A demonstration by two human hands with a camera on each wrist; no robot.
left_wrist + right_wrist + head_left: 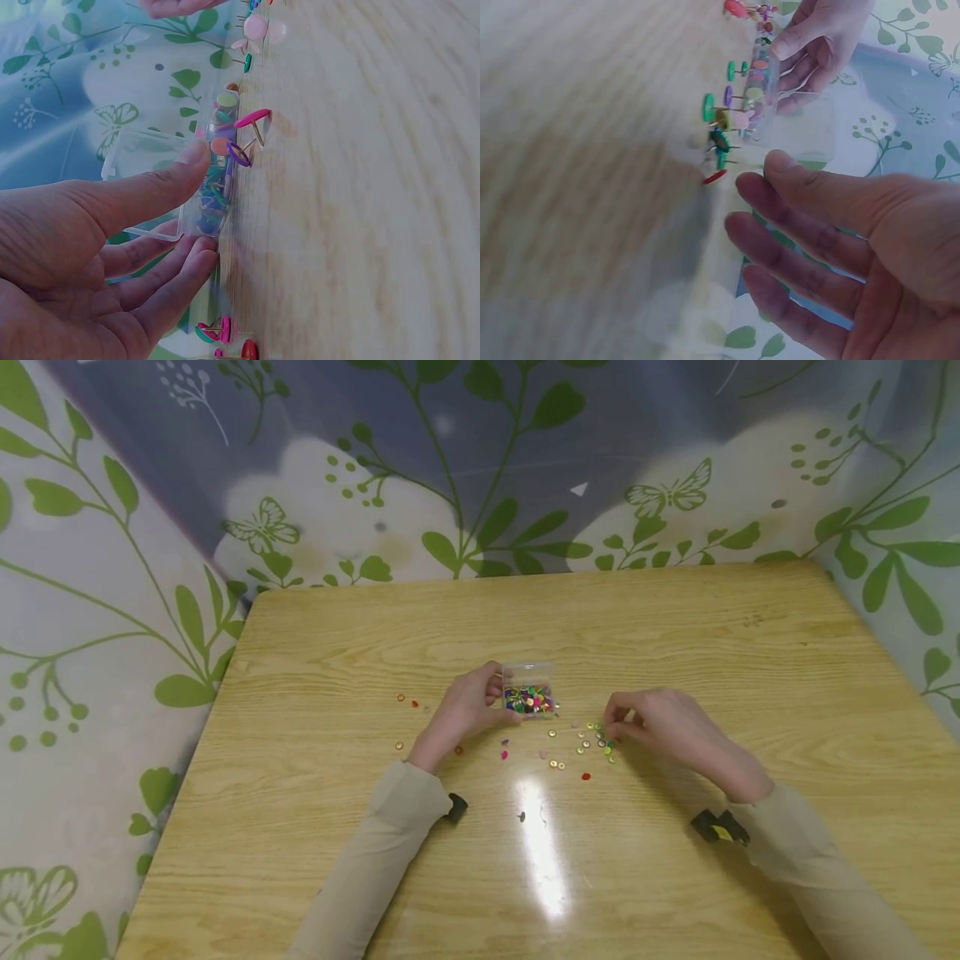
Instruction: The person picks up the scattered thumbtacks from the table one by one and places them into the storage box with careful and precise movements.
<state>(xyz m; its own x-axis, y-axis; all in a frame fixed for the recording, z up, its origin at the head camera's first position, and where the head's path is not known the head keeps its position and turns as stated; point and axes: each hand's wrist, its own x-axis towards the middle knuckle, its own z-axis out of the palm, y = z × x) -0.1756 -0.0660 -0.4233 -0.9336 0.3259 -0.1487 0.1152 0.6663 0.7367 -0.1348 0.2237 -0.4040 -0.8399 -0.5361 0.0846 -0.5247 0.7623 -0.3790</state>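
A small clear plastic box (534, 717) with its lid (529, 670) raised stands on the table, filled with colourful thumbtacks (528, 700). My left hand (467, 703) grips its left end, thumb at the near side and fingers behind. In the left wrist view, pink and purple thumbtacks (253, 118) lie just in front of the box. To the right, my right hand (663, 725) hovers beside a group of loose thumbtacks (587, 744). Its thumb (781, 163) and bent fingers are slightly apart in the right wrist view, with nothing visible between them.
More thumbtacks are scattered on the wooden table (360, 877), including a red one (586, 776), a dark one (521, 817) nearer me and several left of the box. A leaf-patterned covering (480, 485) rises behind the table and at its sides.
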